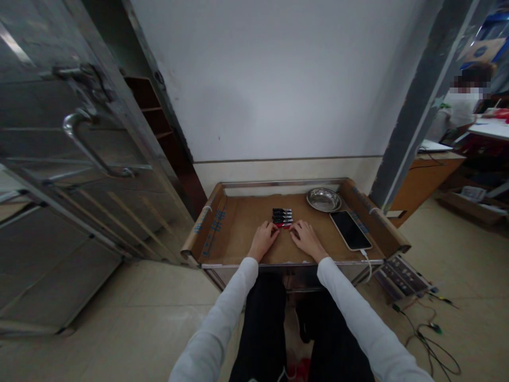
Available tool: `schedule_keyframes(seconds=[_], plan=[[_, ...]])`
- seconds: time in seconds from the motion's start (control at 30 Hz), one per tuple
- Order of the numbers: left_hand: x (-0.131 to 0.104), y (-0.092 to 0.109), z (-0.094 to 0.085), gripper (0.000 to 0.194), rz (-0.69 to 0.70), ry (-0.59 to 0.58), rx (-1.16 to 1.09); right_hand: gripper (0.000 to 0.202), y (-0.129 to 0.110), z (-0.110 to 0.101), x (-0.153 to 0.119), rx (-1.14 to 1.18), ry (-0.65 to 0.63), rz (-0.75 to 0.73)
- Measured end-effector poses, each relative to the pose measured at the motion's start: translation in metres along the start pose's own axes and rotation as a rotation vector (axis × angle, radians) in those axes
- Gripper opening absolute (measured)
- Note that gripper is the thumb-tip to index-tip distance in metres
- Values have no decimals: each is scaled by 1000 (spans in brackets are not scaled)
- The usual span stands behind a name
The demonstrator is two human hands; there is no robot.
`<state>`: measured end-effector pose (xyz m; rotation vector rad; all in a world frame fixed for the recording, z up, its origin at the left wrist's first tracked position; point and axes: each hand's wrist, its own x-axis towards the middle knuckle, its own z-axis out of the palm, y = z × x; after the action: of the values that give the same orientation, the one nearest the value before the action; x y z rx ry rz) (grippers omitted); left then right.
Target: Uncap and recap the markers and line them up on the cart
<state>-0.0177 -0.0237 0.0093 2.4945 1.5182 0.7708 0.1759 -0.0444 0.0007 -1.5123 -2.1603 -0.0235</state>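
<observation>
Both hands rest on the desk (238, 233), a metal cart lined with brown cardboard. The left hand (263, 239) and right hand (305, 237) meet at a red marker (283, 225), the nearest in a short row of markers. The left fingertips touch its left end and the right fingertips its right end, fingers curled in a light pinch. Whether either hand truly grips it or only touches it cannot be told at this size.

Judging by how things lie, the work looks to be near its beginning or in the middle. The black markers (282, 215) lie side by side, touching, just beyond the red one, in a tidy stack of rows. Only the red one is being handled.

A phone (350, 229) lies face up to the right of the hands, a white cable running off its near end over the desk edge. A shallow steel dish (323, 199) sits at the far right corner and appears to hold nothing.

Much is hard to make out. The markers are tiny, so their exact count and whether caps are on or off stay unclear. Fingertips hide the red marker's ends. Another person (463, 103) sits well apart at far right, partly cut off by a grey pillar (421, 101).
</observation>
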Motion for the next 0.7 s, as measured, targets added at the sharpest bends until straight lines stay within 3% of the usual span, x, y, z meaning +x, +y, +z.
schedule_keyframes(seconds=[0.13,0.3,0.4,0.57,0.7], plan=[[4,0,1,14,24,58,11,19,1,0,2,27,-2,10],[19,8,2,22,-13,334,42,17,0,0,1,16,15,11],[28,8,5,23,-23,417,15,11,1,0,0,58,20,7],[32,4,9,22,24,381,-80,14,7,0,4,178,67,54],[32,5,10,22,81,303,-105,21,2,1,17,207,217,175]])
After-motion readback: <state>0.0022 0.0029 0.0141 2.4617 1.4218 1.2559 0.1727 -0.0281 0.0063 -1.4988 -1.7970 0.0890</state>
